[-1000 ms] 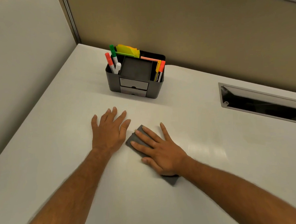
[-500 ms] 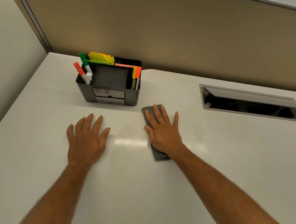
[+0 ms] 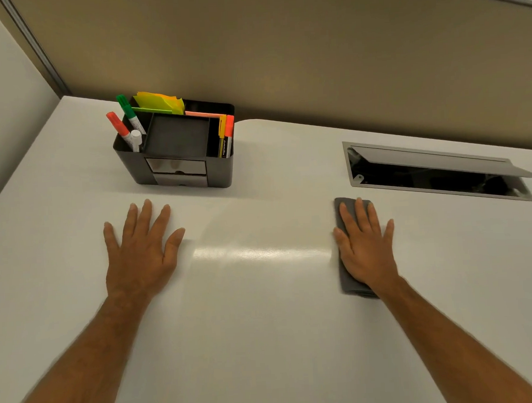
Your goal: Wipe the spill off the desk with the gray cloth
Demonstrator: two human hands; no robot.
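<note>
The folded gray cloth (image 3: 345, 277) lies flat on the white desk (image 3: 265, 324), right of centre. My right hand (image 3: 366, 248) presses down on it with fingers spread, covering most of it; only its left edge and near corner show. My left hand (image 3: 142, 254) rests palm-down on the bare desk, fingers apart, holding nothing. Between the hands a glossy band (image 3: 261, 252) shines on the surface; I cannot tell whether it is wetness or a light reflection.
A black desk organizer (image 3: 175, 150) with markers and sticky notes stands behind my left hand. An open cable hatch (image 3: 436, 174) with a raised lid sits in the desk just beyond my right hand. Partition walls close off the back and left.
My right hand has slid the cloth to the right across the desk, from beside my left hand to near the cable hatch. My left hand stayed flat in place.
</note>
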